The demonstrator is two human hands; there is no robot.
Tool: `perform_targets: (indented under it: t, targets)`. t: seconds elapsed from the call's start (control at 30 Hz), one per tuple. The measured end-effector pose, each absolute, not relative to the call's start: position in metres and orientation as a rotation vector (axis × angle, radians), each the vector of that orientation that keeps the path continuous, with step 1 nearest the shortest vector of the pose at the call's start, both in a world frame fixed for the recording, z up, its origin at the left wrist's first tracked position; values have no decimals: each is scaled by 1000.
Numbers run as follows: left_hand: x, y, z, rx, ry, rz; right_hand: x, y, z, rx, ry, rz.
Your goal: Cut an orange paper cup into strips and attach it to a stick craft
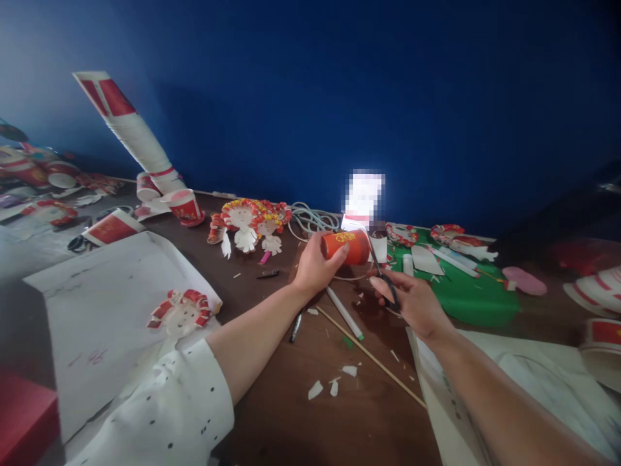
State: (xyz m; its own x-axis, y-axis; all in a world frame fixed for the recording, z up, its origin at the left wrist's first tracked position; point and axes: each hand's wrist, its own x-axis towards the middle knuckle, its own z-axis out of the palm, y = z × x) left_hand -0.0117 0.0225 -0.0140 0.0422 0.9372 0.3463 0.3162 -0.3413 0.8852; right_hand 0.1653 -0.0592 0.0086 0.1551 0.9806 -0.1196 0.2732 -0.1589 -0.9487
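Observation:
My left hand (317,262) is wrapped round a red paper cup (356,248) with yellow lettering, held on its side above the table. In my right hand (414,298) is a pair of scissors (389,290) with dark handles. Their blades reach up to the cup's right end, by its rim; whether they are cutting into the paper I cannot tell. Beneath the hands lie a white marker (345,314), a thin wooden stick (371,356) and white paper scraps (349,371).
Cut-paper dolls (245,220) with red and yellow curls stand behind on the left. A tall stack of cups (130,133) leans against the blue wall. A green sheet (478,301) lies right, a large white sheet (111,310) left. A blurred bright screen (365,194) stands ahead.

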Motion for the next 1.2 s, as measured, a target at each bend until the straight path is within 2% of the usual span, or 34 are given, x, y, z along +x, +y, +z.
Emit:
perform_targets:
  t: [0.53,1.2]
  targets:
    - [-11,23,-16,1757,1240,1268,172,-61,8,-1606,-1440,863]
    - [-13,21,-15,1820,1107,1306,167,-59,12,-1556,-1118,1140]
